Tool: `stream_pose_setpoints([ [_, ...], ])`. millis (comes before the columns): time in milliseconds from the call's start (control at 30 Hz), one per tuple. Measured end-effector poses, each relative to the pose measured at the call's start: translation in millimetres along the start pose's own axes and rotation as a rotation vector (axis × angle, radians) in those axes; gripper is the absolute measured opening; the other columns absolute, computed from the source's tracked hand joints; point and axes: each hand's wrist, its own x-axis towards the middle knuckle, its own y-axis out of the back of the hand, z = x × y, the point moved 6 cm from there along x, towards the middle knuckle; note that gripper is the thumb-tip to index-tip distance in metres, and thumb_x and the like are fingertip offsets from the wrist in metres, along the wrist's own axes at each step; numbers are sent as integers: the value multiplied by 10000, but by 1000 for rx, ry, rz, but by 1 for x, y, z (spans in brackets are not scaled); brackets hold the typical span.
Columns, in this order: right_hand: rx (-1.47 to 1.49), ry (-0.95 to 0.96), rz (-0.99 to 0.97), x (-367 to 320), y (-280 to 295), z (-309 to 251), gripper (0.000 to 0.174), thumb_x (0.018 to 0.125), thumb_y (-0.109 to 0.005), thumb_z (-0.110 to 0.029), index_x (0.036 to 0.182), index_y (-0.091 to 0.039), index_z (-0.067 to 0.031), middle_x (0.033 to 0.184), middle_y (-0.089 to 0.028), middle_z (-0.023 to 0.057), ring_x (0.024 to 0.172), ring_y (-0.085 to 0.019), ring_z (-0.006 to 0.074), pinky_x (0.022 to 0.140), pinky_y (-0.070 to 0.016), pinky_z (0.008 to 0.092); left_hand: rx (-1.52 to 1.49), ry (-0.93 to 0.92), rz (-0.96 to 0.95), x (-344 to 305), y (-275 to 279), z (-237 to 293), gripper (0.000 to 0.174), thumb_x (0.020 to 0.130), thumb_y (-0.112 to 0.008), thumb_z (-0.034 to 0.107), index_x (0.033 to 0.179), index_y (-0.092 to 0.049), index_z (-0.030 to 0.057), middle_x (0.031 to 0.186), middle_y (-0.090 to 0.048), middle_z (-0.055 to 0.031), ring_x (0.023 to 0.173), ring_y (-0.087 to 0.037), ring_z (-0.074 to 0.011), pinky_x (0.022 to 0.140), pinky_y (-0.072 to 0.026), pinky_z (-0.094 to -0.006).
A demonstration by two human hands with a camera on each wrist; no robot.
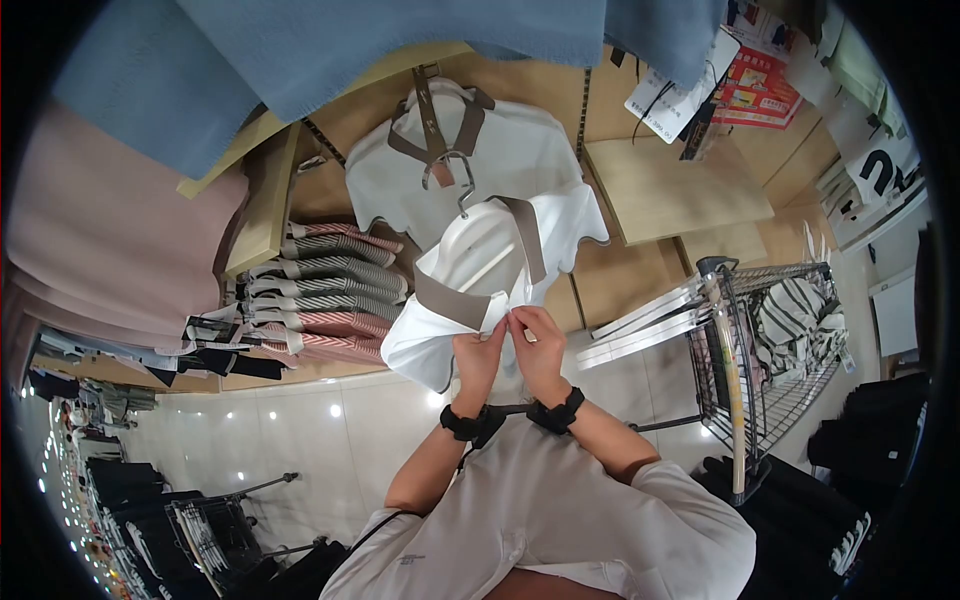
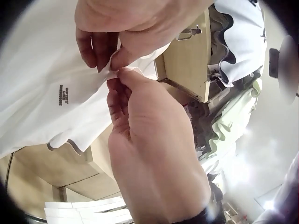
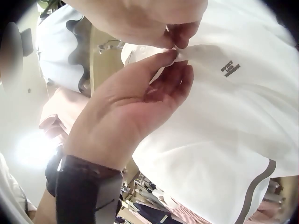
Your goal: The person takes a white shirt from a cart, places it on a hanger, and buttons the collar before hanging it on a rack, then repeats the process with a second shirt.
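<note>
A white shirt (image 1: 572, 212) with a brown collar (image 1: 452, 303) hangs on a hanger whose metal hook (image 1: 466, 186) shows above it. At the front edge just below the collar, my left hand (image 1: 478, 364) pinches the white fabric between thumb and fingers. Right beside it my right hand (image 1: 540, 352) pinches the same edge, the fingertips of both hands nearly touching. Small dark print marks the fabric (image 2: 32, 88) in the left wrist view. The right wrist view shows the right hand (image 3: 135, 100) below the left, with thumb and finger at the edge. Whatever lies between the fingertips is mostly hidden.
Behind hangs another light shirt (image 1: 530, 135) with a brown collar. Striped folded shirts (image 1: 325, 290) fill a shelf at the left; a wooden shelf (image 1: 680, 185) is at the right. A wire cart (image 1: 770, 350) holds striped clothing. Blue cloth (image 1: 300, 50) hangs overhead.
</note>
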Motion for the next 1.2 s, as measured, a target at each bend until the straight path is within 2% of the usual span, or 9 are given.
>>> stream_pose_setpoints([
  [267,21,0,-28,2,1,3,143,810,-681,52,951,-678,27,926,-667,142,734,-667,253,648,-538,309,30,-158,20,4,-2,-1,132,835,-709,52,936,-712,-34,843,-735,-80,742,-647,-107,651,-489,-280],
  [367,20,6,-38,3,-2,5,131,809,-678,55,937,-674,27,925,-666,142,737,-667,258,643,-539,310,150,-144,27,3,-1,-1,143,828,-712,59,930,-709,-41,838,-737,-113,744,-658,-111,650,-494,-292],
  [667,-4,-11,-70,-3,-2,16,132,802,-699,27,932,-673,18,920,-666,138,713,-667,254,614,-530,298,198,-126,16,1,-2,-8,152,826,-715,80,911,-714,-46,781,-728,-133,699,-661,-122,619,-490,-299],
  [800,24,-103,-62,2,2,10,143,795,-730,3,926,-677,27,872,-666,123,689,-635,197,631,-510,274,225,-49,17,-2,1,-14,160,827,-719,86,911,-713,-51,765,-724,-137,673,-652,-120,598,-483,-298],
  [867,27,-109,-35,9,3,9,163,793,-737,-4,940,-673,29,863,-661,115,686,-620,183,641,-504,270,156,-63,30,-3,0,-15,153,801,-740,104,886,-725,-23,773,-707,-177,677,-692,-286,625,-496,-343],
  [1000,3,-61,16,17,9,9,185,819,-719,-14,990,-660,23,898,-657,120,710,-625,196,646,-504,288,167,-139,25,-6,0,-14,165,811,-742,126,881,-725,-22,752,-702,-171,654,-678,-269,614,-493,-346],
  [1100,-2,-84,24,19,13,12,149,853,-684,-9,993,-651,31,897,-651,121,709,-616,203,642,-494,285,138,-81,10,-12,5,-13,197,817,-749,167,844,-723,-26,678,-668,-150,637,-648,-249,601,-489,-333],
  [1167,15,-106,31,20,14,13,122,872,-663,-4,987,-648,36,893,-649,122,701,-611,207,636,-488,281,416,53,-87,-18,15,5,143,821,-745,94,899,-708,-19,722,-649,-85,645,-629,-167,589,-480,-277],
  [1200,21,-99,27,20,15,11,108,882,-647,1,984,-647,38,889,-648,121,698,-608,208,634,-486,278,416,49,-88,-15,19,8,143,821,-745,94,899,-708,-19,722,-649,-85,645,-629,-167,589,-480,-277],
])
